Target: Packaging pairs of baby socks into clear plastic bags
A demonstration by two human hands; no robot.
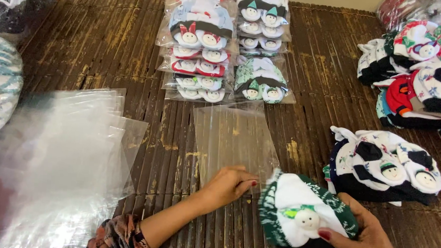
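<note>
From the head view we see our left hand (232, 184) pinching the near edge of a clear bag (234, 138) flat on the slatted surface (107, 38). Just right of the bag, our right hand (370, 243), cut off at the frame's bottom, grips a green-and-white sock bundle (302, 218); its lower part is hidden. Left of the bag, loose bags (57, 164) blur together.

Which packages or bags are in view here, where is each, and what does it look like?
Clear bag: flat on the mat, its bottom edge under the left hand; empty, rectangular.
Stack of clear bags: left side; loose, see-through.
Packed bags: top centre, two overlapping rows; hold white, red and green socks with doll faces.
No labels, signs or screens.
</note>
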